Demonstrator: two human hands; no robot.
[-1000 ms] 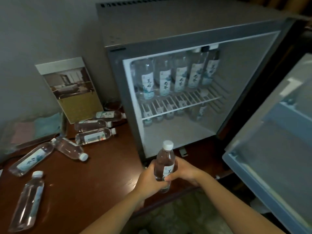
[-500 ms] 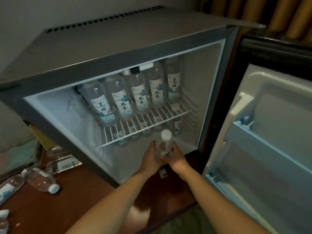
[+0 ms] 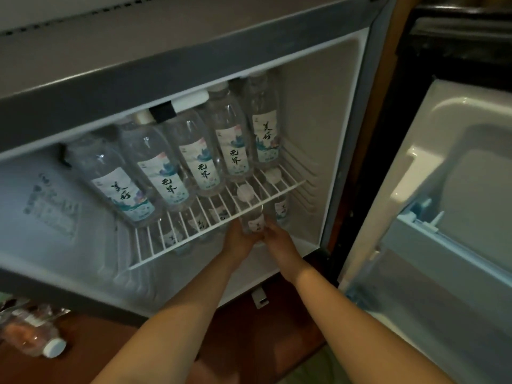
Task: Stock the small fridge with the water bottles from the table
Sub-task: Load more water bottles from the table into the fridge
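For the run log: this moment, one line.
step: stocking fridge | held: water bottle in left hand and right hand | position: lower compartment, beneath wire shelf | shelf: five bottles standing

held bottle [image 3: 254, 221]: base covered by left hand [image 3: 238, 239] and right hand [image 3: 278, 239]
lower bottles [image 3: 281, 209]: masked by shelf [image 3: 194, 239] bars
table bottle [image 3: 36, 336], 8 o'clock: blurred, cut by left edge
door [image 3: 457, 217], 3 o'clock: cut off
sticker [image 3: 51, 203], 9 o'clock: unreadable

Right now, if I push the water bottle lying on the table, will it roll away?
Probably: the water bottle lies on its side on the smooth wooden table, so its round body should roll. Its white cap is on, so spilling seems unlikely. The clear plastic may dent if squeezed.
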